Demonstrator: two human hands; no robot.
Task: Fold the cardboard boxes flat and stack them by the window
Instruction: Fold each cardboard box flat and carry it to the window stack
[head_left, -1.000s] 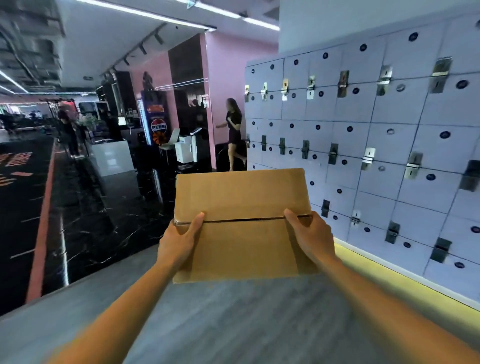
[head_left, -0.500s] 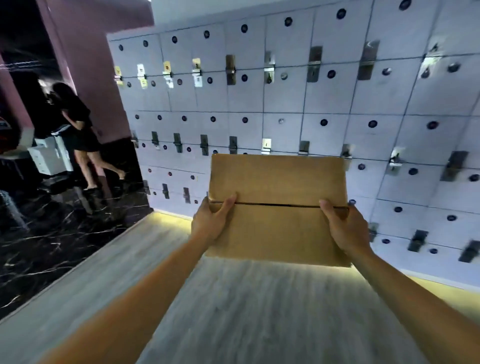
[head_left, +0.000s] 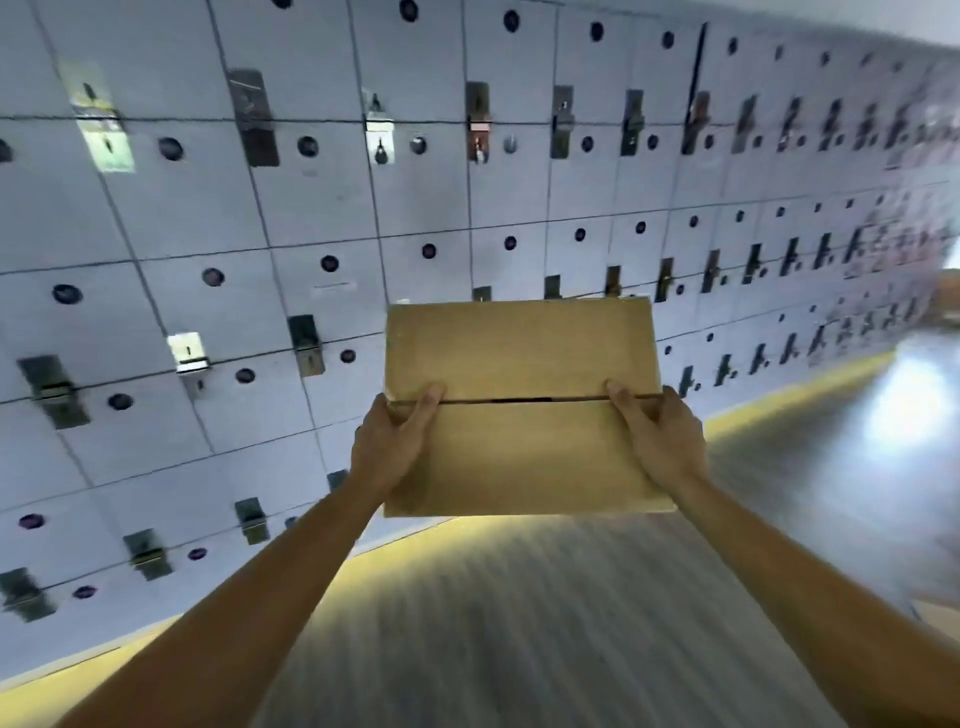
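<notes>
Centre frame: flattened brown cardboard box (head_left: 522, 405) held off the floor. Left hand (head_left: 390, 447) and right hand (head_left: 655, 441) clasp opposite side edges, thumbs on its top face.

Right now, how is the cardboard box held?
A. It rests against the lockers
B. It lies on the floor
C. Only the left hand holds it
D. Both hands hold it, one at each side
D: the left hand and the right hand each grip one side of the cardboard box, which is off the floor.
</notes>
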